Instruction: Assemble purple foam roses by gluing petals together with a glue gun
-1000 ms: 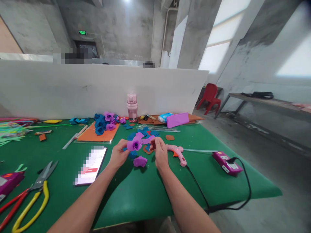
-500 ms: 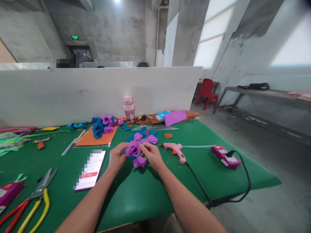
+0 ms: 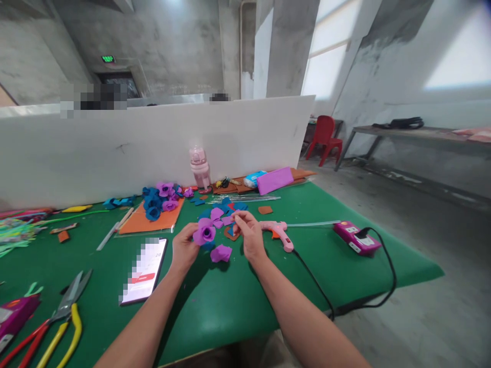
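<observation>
My left hand (image 3: 185,249) is closed on a purple craft flower (image 3: 204,232) with a dark centre, held just above the green table. To its right, my right hand (image 3: 248,236) is raised with thumb and fingers pinched together; whatever may be between the fingertips is too small to make out. Loose purple petals (image 3: 217,214) and blue pieces lie behind and between the hands. One purple petal piece (image 3: 221,253) rests on the table in front of them. Right of my right hand lies a pink glue gun (image 3: 282,234), its nozzle hidden behind the hand.
A phone (image 3: 144,271) and large shears (image 3: 69,301) lie at left. Finished blue and purple flowers (image 3: 161,199) sit on an orange sheet (image 3: 169,220). A pink bottle (image 3: 200,168) stands by the white partition (image 3: 153,148). The glue gun's cable trails near a purple power strip (image 3: 356,239).
My right hand has come off the flower and moved right, toward the glue gun. My left hand keeps the flower, now slightly further left. The view has shifted a little.
</observation>
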Motion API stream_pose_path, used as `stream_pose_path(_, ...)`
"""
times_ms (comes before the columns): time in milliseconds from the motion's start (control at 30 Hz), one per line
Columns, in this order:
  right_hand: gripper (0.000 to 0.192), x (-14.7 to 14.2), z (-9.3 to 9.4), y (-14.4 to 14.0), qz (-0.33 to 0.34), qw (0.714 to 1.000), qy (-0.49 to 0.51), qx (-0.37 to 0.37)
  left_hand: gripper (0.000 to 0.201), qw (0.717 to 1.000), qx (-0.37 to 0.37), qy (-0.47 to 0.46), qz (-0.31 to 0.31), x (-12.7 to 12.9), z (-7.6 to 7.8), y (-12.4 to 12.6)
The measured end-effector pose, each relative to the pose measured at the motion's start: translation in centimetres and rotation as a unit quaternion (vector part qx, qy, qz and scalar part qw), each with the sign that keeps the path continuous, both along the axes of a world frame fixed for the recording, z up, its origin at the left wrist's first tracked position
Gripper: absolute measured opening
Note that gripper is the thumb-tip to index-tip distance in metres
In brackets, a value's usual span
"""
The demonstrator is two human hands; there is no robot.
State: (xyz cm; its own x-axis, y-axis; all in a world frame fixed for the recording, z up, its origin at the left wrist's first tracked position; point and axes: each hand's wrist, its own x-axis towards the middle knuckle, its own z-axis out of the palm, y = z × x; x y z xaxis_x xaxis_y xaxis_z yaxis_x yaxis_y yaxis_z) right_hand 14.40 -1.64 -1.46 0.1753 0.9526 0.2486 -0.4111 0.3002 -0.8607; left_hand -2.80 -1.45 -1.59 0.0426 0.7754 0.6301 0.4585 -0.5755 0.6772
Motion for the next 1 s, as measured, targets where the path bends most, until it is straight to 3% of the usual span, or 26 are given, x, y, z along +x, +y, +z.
stream_pose_path(133, 0.028, -0.5, -0.2, -0.1, 0.074, 0.994, -0.079, -0.022, 0.009, 0.999, 0.017, 0.044, -0.007, 0.0, 0.1, -0.2)
stream_pose_path(433, 0.036, -0.8, -0.1, -0.4, 0.067, 0.981, -0.179, -0.035, 0.013, 0.988, 0.064, 0.138, 0.036, 0.0, 0.3, -0.3)
stream_pose_path(767, 0.020, -1.0, -0.4, -0.2, 0.048, 0.992, -0.115, 0.004, 0.015, 0.986, 0.049, 0.155, 0.020, 0.5, 0.2, -0.7)
stream_pose_path(867, 0.018, -0.7, -0.2, -0.3, 0.040, 0.996, -0.074, 0.022, 0.013, 0.991, 0.026, 0.128, 0.017, 0.6, 0.1, -0.6)
stream_pose_path(1000, 0.022, -0.5, 0.1, -0.3, 0.043, 0.999, -0.016, -0.007, 0.008, 0.997, -0.031, 0.058, 0.044, 0.7, -0.1, -0.4)
